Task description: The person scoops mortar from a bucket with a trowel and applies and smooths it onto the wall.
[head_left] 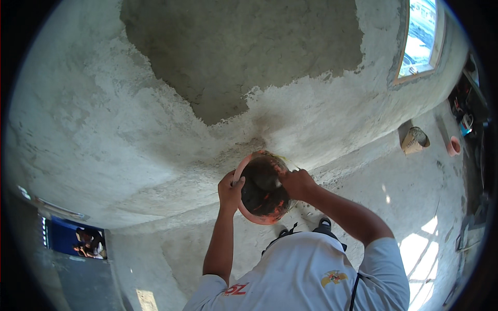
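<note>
An orange-red bucket (259, 220), tilted so that its mouth faces me, is held up in front of my body. My left hand (231, 193) is closed on its left rim, the thumb lying over the edge. Dark grey wet material coats the inside, and a smooth grey patch shows in the middle. At the right side of the mouth is my right hand (298, 185), its fingers curled closed. What it grips is hidden by the hand and the dark interior. Beyond the bucket rises a wall (171, 150) with a darker, damp-looking plaster patch (249, 46).
At the right, a container of grey material (416, 141) stands near the wall's foot, with a small pinkish bucket (454, 146) beyond it. A framed window (419, 39) is at upper right. People (89, 243) show through an opening at lower left. My shoes are below the bucket.
</note>
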Demonstrator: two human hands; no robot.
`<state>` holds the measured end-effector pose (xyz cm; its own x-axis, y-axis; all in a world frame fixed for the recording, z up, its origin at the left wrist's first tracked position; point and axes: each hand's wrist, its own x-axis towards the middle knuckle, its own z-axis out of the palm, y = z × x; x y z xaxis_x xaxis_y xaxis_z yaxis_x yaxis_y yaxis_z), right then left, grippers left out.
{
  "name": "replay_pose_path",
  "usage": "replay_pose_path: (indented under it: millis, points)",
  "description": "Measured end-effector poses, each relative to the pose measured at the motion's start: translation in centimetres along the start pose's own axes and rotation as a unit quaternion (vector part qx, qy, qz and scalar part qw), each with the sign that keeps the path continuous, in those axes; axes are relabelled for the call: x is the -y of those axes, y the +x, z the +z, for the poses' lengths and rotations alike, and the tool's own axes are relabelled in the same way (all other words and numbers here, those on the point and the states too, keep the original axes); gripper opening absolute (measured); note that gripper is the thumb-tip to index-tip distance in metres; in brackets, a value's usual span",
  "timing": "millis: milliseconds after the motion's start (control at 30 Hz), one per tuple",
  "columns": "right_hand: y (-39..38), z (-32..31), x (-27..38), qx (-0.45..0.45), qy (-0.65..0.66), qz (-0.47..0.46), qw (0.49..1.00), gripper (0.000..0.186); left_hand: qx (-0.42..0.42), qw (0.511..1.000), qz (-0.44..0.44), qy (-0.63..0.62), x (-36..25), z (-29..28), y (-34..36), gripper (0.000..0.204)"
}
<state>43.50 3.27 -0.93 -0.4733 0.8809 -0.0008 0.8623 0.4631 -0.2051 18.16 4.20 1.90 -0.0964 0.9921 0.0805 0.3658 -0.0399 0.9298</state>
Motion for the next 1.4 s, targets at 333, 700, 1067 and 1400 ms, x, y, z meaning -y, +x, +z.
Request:
replay_pose_path:
  millis: [333, 700, 1067, 1400]
  points:
    - [2.1, -0.3, -0.7, 0.123, 0.042, -0.033, 0.991, 0.029, 0.018, 0.997, 0.072, 0.039, -2.4, 2.6, 2.7, 0.023]
    - [-1.9, 2.2, -5.3, 0.366, 0.529, 0.109, 0.758, 0.028, 0.097, 0.991, 0.025, 0.088, -1.2, 8.3, 2.9, 0.021]
    - [-7.4, -0.8, -11.0, 0.243, 0.656, 0.141, 0.7, 0.035, 0.051, 0.996, -0.01, -0.073, -0.9, 3.9, 3.4, 0.023]
    - [-11.1, -4.3, -13.0, 0.064, 0.768, 0.108, 0.628, 0.042, -0.086, 0.942, -0.007, -0.324, -4.2, 4.4, 3.9, 0.028]
